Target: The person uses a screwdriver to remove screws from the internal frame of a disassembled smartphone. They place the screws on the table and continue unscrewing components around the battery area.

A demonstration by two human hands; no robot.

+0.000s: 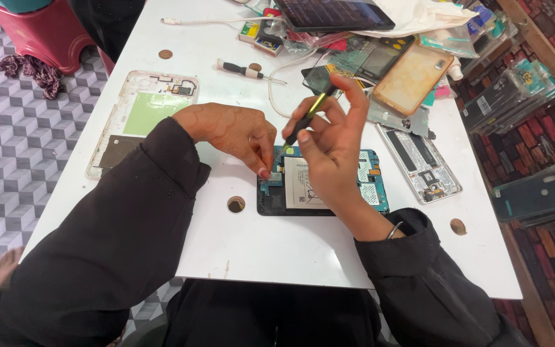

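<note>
Opened phone (pixel 329 186), back cover off, lies flat on the white table (pixel 290 250) near its front edge, battery and blue-green circuit board exposed. Left hand (pixel 236 133) comes in from the phone's left, fingertips pinched down on the board at the phone's upper left corner (what sits between the fingertips is too small to tell). Right hand (pixel 332 144) hovers over the phone's middle, clenched around a black-and-yellow screwdriver (pixel 303 119) whose tip angles down to that same upper left corner. Left of the phone, well apart: a removed pale back frame (pixel 139 119) with a green patch. Right of the phone, just beside it: a silver phone chassis (pixel 419 162). Beyond the phone: a second screwdriver (pixel 245 69), a tan phone case (pixel 412 77), a white cable (pixel 210 21), and a heap of packaged parts.
</note>
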